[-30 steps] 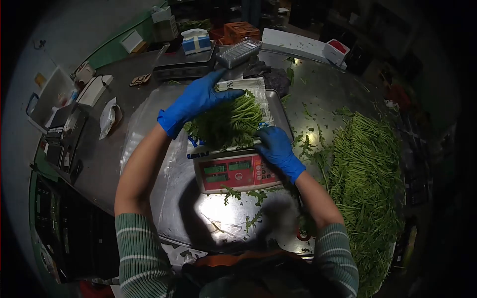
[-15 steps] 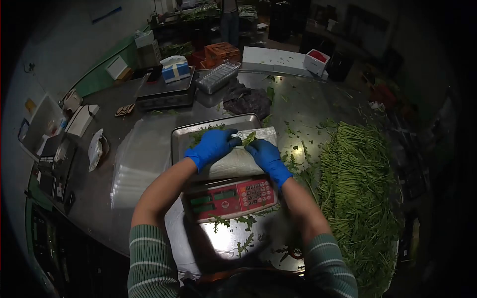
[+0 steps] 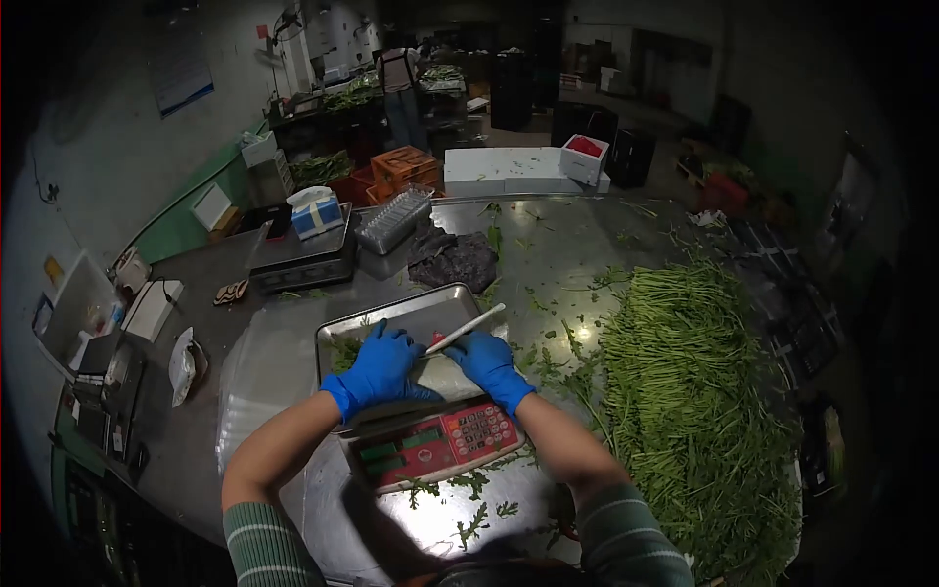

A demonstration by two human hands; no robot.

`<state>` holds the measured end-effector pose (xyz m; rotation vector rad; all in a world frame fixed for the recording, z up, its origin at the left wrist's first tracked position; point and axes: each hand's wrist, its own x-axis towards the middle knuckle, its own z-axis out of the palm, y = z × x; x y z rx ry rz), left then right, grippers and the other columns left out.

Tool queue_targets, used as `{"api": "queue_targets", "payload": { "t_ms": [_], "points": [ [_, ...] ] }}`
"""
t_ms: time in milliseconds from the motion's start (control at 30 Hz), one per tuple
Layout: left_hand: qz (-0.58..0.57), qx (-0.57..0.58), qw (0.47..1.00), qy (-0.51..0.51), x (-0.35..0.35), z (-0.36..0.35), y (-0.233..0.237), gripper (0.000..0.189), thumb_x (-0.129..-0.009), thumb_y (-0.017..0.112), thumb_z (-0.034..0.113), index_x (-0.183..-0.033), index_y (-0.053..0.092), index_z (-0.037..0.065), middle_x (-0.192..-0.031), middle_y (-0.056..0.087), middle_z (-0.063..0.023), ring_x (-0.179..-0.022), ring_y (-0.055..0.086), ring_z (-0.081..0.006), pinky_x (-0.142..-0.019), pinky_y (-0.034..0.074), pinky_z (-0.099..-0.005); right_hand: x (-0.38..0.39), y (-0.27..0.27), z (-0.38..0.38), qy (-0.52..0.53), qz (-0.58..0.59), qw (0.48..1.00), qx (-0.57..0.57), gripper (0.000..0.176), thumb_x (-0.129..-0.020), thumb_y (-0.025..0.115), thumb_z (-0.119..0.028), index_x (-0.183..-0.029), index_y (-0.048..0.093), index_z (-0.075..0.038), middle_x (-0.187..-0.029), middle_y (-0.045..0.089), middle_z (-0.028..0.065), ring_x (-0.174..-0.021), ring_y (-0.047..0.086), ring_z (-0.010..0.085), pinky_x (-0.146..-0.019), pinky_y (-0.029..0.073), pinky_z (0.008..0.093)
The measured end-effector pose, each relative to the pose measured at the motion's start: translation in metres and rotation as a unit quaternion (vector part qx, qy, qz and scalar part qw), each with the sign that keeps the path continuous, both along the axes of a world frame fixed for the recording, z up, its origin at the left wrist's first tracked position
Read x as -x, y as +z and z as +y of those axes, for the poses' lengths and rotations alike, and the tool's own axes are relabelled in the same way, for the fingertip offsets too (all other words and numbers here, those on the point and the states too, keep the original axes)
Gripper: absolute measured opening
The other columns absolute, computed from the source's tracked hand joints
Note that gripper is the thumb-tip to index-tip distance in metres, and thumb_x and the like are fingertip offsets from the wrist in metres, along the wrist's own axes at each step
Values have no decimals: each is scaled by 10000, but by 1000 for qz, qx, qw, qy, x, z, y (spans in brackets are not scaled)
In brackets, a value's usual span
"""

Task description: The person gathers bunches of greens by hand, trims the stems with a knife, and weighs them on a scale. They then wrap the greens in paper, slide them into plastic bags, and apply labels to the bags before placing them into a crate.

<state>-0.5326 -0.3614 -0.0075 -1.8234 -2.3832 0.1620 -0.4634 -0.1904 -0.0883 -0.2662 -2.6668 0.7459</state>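
Your right hand [image 3: 489,366] pinches the pack [image 3: 468,328] on the tray [image 3: 391,311]; your left hand [image 3: 380,367] lies flat-fingered against it — long edge slanting up-right between them.

Veg packing room, prob. a warehouse. Big steel table [image 3: 606,225] w/ a heap of loose greens [image 3: 685,391], a weighing scale [image 3: 430,445], a stack of clear plastic trays [image 3: 391,220]. Orange crate [image 3: 403,166] & white boxes [image 3: 504,168] behind; at the back, another person [image 3: 399,83] at a bench w/ more greens.
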Motion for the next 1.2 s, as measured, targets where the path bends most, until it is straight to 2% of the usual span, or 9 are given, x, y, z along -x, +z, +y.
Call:
{"api": "queue_targets", "payload": {
  "t_ms": [67,133,233,367,567,767,833,1067,1200],
  "points": [
    [67,-88,993,-41,-7,-9,-12,712,-557,651,534,-1095,483,98,-958,525,-149,-917,498,-336,-774,393,-428,-1,-5,4,-4,0,1000,-13,292,-740,542,-376,-830,631,-113,-773,597,133,-683,568,317,-603,450,403],
    [-104,-9,991,86,-17,-12,-7,727,-543,695,445,-1130,435,105,-934,524,-141,-862,506,-331,-754,404,-423,-1,-2,1,-11,39,995,-92,281,-728,552,-362,-810,633,-107,-739,594,141,-665,564,320,-594,448,410],
    [-73,-95,990,72,-35,-28,-13,637,-575,697,344,-1109,441,108,-894,508,-132,-814,510,-320,-677,423,-393,-28,28,-8,10,175,949,-262,189,-692,588,-267,-772,615,-98,-743,566,107,-680,520,289,-606,406,388],
    [-94,-224,962,122,-77,-74,2,587,-605,683,299,-1114,444,130,-865,502,-121,-757,516,-290,-625,429,-387,-79,101,-42,108,323,922,-184,243,-658,610,-137,-895,581,-93,-820,540,86,-782,495,272,-666,392,366],
    [-150,-256,910,289,-145,-168,-6,637,-605,690,319,-1166,448,138,-836,494,-120,-757,519,-291,-640,432,-359,-67,86,-64,227,268,930,-109,185,-709,596,-103,-891,603,-74,-759,563,94,-701,530,264,-660,422,341],
    [-308,-501,631,506,-172,-321,-33,709,-594,728,272,-1197,421,62,-1036,547,-134,-915,548,-208,-779,433,-310,-40,42,-145,250,135,953,106,131,-742,584,-135,-848,619,-66,-768,590,115,-698,573,267,-625,444,332],
    [-269,-552,574,542,-186,-369,-37,727,-588,746,216,-1201,405,23,-1062,540,-140,-930,537,-185,-808,426,-297,-22,9,-196,294,72,946,119,148,-747,572,-174,-843,624,-74,-795,596,122,-734,576,275,-646,446,332],
    [-219,-518,569,600,-217,-491,-48,750,-572,763,180,-1209,398,26,-1095,516,-137,-973,518,-199,-837,414,-306,-25,-59,-441,366,-191,905,106,206,-702,603,-260,-759,609,-62,-779,595,119,-732,563,288,-654,435,363],
    [-244,-494,563,616,-227,-532,-45,755,-565,766,170,-1211,398,34,-1102,509,-138,-984,512,-202,-846,409,-310,-27,-96,-463,360,-153,920,11,178,-707,592,-263,-755,601,-91,-783,566,99,-753,541,275,-653,422,366]
  ]
}}
